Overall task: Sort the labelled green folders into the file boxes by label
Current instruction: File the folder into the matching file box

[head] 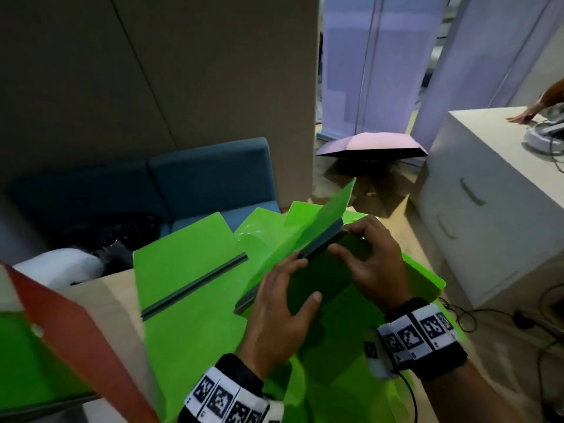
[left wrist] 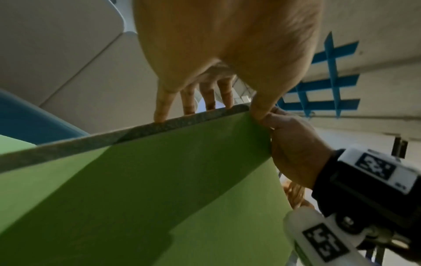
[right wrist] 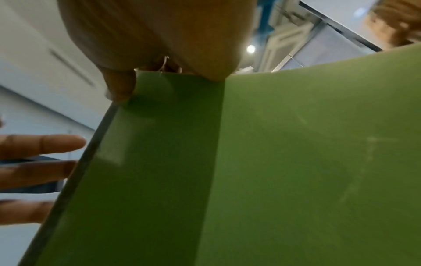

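Note:
A green folder (head: 320, 277) with a grey spine is held tilted above the table between both hands. My left hand (head: 300, 279) lies over it, fingers past the grey spine and thumb on the green face. My right hand (head: 348, 239) grips the far corner, fingers curled over the edge. A loose green cover (head: 323, 215) stands up behind them. The left wrist view shows the folder (left wrist: 159, 180) with my left hand (left wrist: 209, 115) across its spine. In the right wrist view my right hand (right wrist: 166, 75) pinches the folder (right wrist: 296, 162) at its top edge. More green folders (head: 195, 282) lie spread underneath. A red file box (head: 82, 328) stands at lower left.
A blue sofa (head: 207, 178) and a white bundle (head: 61, 264) are behind the table. A white drawer cabinet (head: 488, 193) stands at the right, with another person's hand (head: 523, 117) on top. A pink umbrella (head: 372, 148) and cables (head: 488, 319) lie on the floor.

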Available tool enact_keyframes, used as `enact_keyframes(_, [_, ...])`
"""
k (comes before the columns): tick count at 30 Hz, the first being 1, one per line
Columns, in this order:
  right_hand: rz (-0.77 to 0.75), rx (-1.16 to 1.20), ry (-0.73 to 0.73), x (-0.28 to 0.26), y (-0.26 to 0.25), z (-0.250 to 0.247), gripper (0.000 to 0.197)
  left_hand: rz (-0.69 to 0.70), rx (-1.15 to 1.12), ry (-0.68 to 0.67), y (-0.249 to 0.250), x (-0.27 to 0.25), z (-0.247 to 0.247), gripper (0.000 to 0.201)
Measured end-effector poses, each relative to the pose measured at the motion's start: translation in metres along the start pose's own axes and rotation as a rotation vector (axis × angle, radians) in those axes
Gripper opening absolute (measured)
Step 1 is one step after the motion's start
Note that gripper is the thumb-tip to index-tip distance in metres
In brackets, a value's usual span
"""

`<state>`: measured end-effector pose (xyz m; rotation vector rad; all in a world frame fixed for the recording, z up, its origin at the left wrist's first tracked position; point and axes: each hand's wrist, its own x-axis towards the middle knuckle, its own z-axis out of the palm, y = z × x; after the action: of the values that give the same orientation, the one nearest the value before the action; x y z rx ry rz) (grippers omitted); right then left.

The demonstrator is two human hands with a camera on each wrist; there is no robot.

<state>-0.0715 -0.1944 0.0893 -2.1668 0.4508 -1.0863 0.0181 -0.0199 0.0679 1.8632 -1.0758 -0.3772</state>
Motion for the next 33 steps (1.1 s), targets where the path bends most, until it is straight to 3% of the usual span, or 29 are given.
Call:
enact_keyframes(4, [-0.384,-0.251,0.026,0.018,-0.033,-0.002,0.023,-0.102,-0.396,0.111,0.018,-0.006,-0.03,0.047])
enact_keyframes(7, [-0.579,-0.422,-0.037,0.027,-0.049,0.008,0.027,-0.24,-0.604,0.079,0.024,-0.003,-0.047,0.053])
enact_keyframes(11, [-0.759,-0.537,-0.104,0.027,-0.065,0.026,0.03,-0.292,-0.608,-0.009,0.03,-0.002,-0.065,0.089])
enact_keyframes(14, [-0.85,-0.539,-0.206,0.025,-0.071,0.039,0.032,-0.318,-0.631,0.07,0.032,0.0,-0.075,0.091])
enact_keyframes(18, [-0.928,-0.523,-0.376,0.015,-0.069,0.055,0.023,-0.451,-0.718,0.132,0.024,0.002,-0.081,0.087])
enact_keyframes(20, [-0.954,-0.524,-0.453,0.009,-0.066,0.062,0.016,-0.527,-0.752,0.136,0.017,0.0,-0.079,0.077])
enact_keyframes(24, [-0.948,-0.532,-0.466,0.0,-0.063,0.073,0.011,-0.575,-0.765,0.199,0.002,-0.005,-0.08,0.03])
enact_keyframes(29, [-0.821,-0.498,-0.343,-0.013,-0.07,0.071,0.03,-0.476,-0.768,0.333,-0.013,-0.009,-0.087,0.056])
enact_keyframes(33, [-0.636,-0.478,-0.315,-0.045,-0.082,0.081,0.037,-0.43,-0.699,0.486,-0.018,-0.006,-0.087,0.058])
